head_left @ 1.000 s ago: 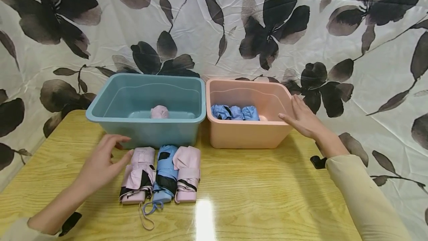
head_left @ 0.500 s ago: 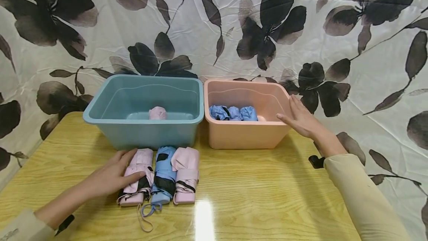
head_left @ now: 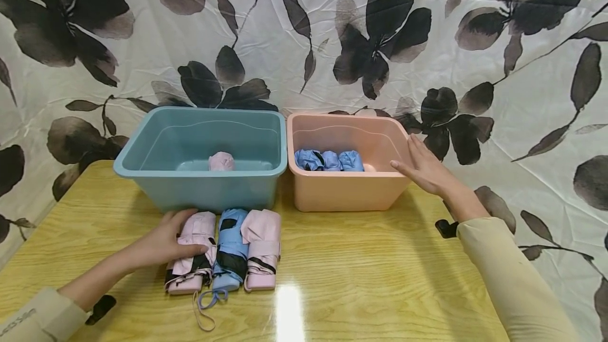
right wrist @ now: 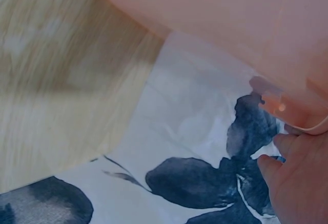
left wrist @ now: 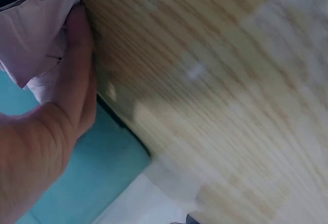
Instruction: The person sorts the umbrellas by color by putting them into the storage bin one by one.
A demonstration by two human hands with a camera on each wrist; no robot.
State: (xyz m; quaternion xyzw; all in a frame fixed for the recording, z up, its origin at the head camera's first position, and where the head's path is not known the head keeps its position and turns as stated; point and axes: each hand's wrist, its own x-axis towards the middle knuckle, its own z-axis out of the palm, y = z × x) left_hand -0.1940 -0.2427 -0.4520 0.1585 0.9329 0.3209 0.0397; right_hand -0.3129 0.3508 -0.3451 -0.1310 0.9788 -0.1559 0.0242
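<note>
From my remote feed, the left hand (head_left: pixel 163 241) has thumb and fingers clasped about a pink folded umbrella (head_left: pixel 200 230) on the wooden table (head_left: pixel 361 268). Just right of this hand I see a blue umbrella (head_left: pixel 233 241), then a second pink umbrella (head_left: pixel 265 247); cord loops (head_left: pixel 204 310) trail nearer me. Immediately beyond it rises the teal bin (head_left: pixel 199 189), its wall a barrier, a pink bundle (head_left: pixel 221 161) inside. Well rightward, the right hand (head_left: pixel 429 170), fingers straight, rests at the peach bin (head_left: pixel 351 191); blue bundles (head_left: pixel 331 161) lie inside, left of that hand.
</note>
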